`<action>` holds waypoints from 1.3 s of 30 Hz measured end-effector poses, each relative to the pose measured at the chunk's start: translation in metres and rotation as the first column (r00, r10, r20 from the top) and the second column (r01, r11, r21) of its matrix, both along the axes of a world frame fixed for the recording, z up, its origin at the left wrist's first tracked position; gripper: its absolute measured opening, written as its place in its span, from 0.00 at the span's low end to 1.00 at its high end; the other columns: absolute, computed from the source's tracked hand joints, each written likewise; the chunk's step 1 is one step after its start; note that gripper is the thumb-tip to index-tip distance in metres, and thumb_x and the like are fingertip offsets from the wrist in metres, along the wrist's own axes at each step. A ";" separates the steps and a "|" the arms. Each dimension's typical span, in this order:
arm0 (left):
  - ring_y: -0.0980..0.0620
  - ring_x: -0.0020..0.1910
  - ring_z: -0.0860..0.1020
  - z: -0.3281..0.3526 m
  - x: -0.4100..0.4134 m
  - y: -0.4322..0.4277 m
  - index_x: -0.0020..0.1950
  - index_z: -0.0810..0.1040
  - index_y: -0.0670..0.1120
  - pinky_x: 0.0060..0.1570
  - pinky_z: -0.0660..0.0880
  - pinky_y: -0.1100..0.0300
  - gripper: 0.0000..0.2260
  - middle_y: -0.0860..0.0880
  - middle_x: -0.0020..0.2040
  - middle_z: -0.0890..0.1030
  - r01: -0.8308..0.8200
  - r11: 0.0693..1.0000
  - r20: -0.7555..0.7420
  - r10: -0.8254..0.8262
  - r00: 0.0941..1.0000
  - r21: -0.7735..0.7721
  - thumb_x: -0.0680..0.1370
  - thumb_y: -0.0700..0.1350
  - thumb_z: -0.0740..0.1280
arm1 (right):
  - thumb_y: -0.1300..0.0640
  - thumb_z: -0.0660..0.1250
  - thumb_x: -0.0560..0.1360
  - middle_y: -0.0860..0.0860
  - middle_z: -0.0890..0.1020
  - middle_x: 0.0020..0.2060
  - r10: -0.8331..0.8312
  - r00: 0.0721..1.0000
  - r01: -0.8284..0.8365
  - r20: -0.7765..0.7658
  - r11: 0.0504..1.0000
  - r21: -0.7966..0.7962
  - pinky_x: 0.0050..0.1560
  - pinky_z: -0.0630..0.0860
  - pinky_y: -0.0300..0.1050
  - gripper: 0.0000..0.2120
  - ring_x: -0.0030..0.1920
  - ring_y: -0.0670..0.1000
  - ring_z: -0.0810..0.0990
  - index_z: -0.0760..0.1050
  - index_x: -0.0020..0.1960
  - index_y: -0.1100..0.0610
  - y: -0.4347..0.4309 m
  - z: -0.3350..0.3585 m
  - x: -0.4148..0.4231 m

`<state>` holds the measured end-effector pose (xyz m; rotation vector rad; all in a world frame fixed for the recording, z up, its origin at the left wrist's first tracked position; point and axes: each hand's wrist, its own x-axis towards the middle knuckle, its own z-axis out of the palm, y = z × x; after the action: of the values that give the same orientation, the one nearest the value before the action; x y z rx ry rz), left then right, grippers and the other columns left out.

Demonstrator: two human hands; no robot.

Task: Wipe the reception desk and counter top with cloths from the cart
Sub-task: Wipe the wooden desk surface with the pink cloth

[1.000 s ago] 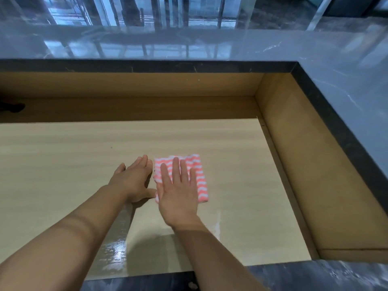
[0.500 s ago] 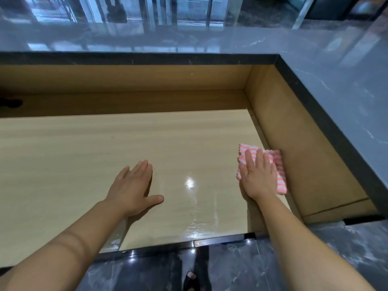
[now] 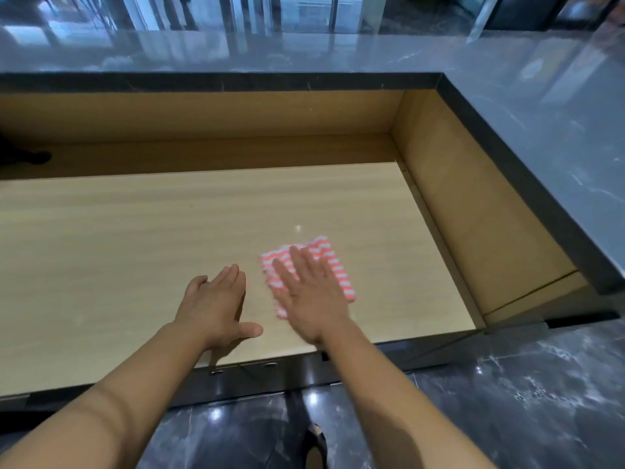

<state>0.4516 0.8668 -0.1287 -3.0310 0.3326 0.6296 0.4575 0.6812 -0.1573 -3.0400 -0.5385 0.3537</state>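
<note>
A folded cloth (image 3: 329, 262) with pink and white stripes lies on the light wooden desk (image 3: 135, 238), near its front edge and right of centre. My right hand (image 3: 311, 296) presses flat on the cloth with straight, spread fingers, covering its near left part. Just left of the cloth, my left hand (image 3: 216, 302) rests flat on the bare desk, fingers together and thumb out to the right. The raised grey marble counter top (image 3: 527, 106) runs along the back and down the right side of the desk.
Wooden walls (image 3: 466, 211) close in the desk at the back and on the right. A dark object (image 3: 30, 157) sits at the far left under the counter. Glossy dark marble floor (image 3: 507, 401) lies below the desk's front edge, with a shoe tip (image 3: 316, 434) on it.
My right hand slid the cloth right to the side wall, then back left to near my left hand. The left hand stayed flat on the desk.
</note>
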 end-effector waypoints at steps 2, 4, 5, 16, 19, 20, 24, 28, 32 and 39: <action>0.53 0.78 0.50 -0.002 0.000 0.000 0.76 0.53 0.46 0.73 0.48 0.49 0.45 0.50 0.79 0.52 -0.004 1.000 -0.007 0.004 1.000 0.007 0.70 0.71 0.63 | 0.40 0.46 0.82 0.52 0.31 0.75 -0.081 0.996 0.084 0.042 0.993 -0.080 0.70 0.28 0.49 0.32 0.75 0.53 0.30 0.32 0.76 0.48 -0.050 0.002 -0.002; 0.54 0.78 0.50 -0.002 -0.001 0.000 0.76 0.54 0.46 0.74 0.48 0.49 0.44 0.50 0.79 0.52 0.001 1.000 -0.012 -0.001 1.000 0.017 0.70 0.71 0.63 | 0.40 0.44 0.82 0.50 0.31 0.72 -0.142 0.987 0.153 0.072 0.970 -0.187 0.73 0.33 0.53 0.31 0.75 0.55 0.30 0.32 0.76 0.50 -0.100 0.010 -0.008; 0.53 0.78 0.49 -0.002 -0.001 0.000 0.77 0.52 0.46 0.74 0.48 0.49 0.45 0.50 0.79 0.50 0.005 1.000 -0.017 -0.004 1.000 0.024 0.70 0.71 0.63 | 0.41 0.43 0.82 0.50 0.32 0.72 -0.184 0.981 0.193 0.061 0.958 -0.211 0.75 0.35 0.54 0.30 0.76 0.56 0.32 0.34 0.77 0.51 -0.123 0.011 -0.012; 0.52 0.78 0.50 -0.003 0.004 -0.003 0.75 0.55 0.45 0.75 0.49 0.49 0.43 0.49 0.78 0.55 0.018 0.999 -0.039 -0.017 0.999 0.041 0.70 0.69 0.65 | 0.43 0.43 0.82 0.58 0.36 0.77 -0.573 0.817 0.575 0.058 0.817 -0.029 0.74 0.34 0.58 0.32 0.77 0.60 0.36 0.33 0.79 0.52 -0.056 -0.001 -0.025; 0.52 0.78 0.52 -0.002 0.004 -0.004 0.74 0.57 0.44 0.74 0.49 0.48 0.43 0.48 0.77 0.57 0.019 0.999 -0.038 -0.017 0.999 0.047 0.70 0.69 0.65 | 0.44 0.39 0.83 0.57 0.32 0.76 -0.403 0.915 0.402 0.003 0.914 0.053 0.73 0.29 0.57 0.29 0.76 0.58 0.31 0.32 0.78 0.51 0.009 -0.006 -0.038; 0.52 0.77 0.53 -0.002 0.005 -0.004 0.73 0.58 0.44 0.74 0.49 0.48 0.42 0.48 0.76 0.59 0.020 0.999 -0.036 -0.018 0.999 0.050 0.70 0.70 0.65 | 0.43 0.39 0.83 0.56 0.32 0.76 -0.333 0.943 0.333 -0.009 0.940 0.070 0.74 0.30 0.57 0.28 0.75 0.58 0.29 0.32 0.78 0.50 0.025 -0.008 -0.041; 0.52 0.78 0.52 0.000 0.007 -0.006 0.73 0.58 0.45 0.74 0.47 0.48 0.42 0.47 0.77 0.57 0.027 0.996 -0.058 -0.022 0.998 0.089 0.70 0.70 0.64 | 0.37 0.31 0.77 0.50 0.32 0.76 -0.093 0.995 0.095 -0.025 0.991 0.091 0.72 0.27 0.51 0.31 0.74 0.50 0.27 0.36 0.79 0.46 0.018 -0.010 -0.045; 0.52 0.78 0.50 0.000 0.007 -0.005 0.76 0.54 0.45 0.75 0.45 0.47 0.44 0.48 0.79 0.52 0.025 0.995 -0.078 -0.018 0.997 0.095 0.70 0.69 0.64 | 0.35 0.31 0.75 0.47 0.39 0.77 -0.143 0.989 0.140 0.039 0.987 0.075 0.73 0.32 0.47 0.34 0.77 0.49 0.35 0.43 0.79 0.44 -0.062 -0.007 -0.051; 0.51 0.76 0.57 0.000 0.005 -0.004 0.70 0.61 0.45 0.74 0.47 0.47 0.39 0.48 0.75 0.60 0.020 0.998 -0.056 -0.016 0.998 0.065 0.70 0.69 0.66 | 0.35 0.31 0.76 0.47 0.39 0.77 -0.337 0.938 0.338 0.078 0.941 -0.004 0.76 0.38 0.47 0.31 0.78 0.49 0.39 0.39 0.77 0.44 -0.138 -0.008 -0.058; 0.50 0.75 0.58 -0.001 0.006 -0.005 0.69 0.62 0.45 0.75 0.47 0.47 0.38 0.48 0.74 0.61 0.026 0.998 -0.053 -0.023 0.998 0.051 0.70 0.69 0.66 | 0.42 0.39 0.81 0.56 0.42 0.79 -0.667 0.741 0.669 0.081 0.743 -0.002 0.77 0.42 0.57 0.29 0.78 0.57 0.41 0.40 0.80 0.49 -0.101 -0.010 -0.058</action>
<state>0.4572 0.8623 -0.1297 -2.9615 0.3490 0.7057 0.3992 0.5797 -0.1669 -3.0086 0.5834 0.2038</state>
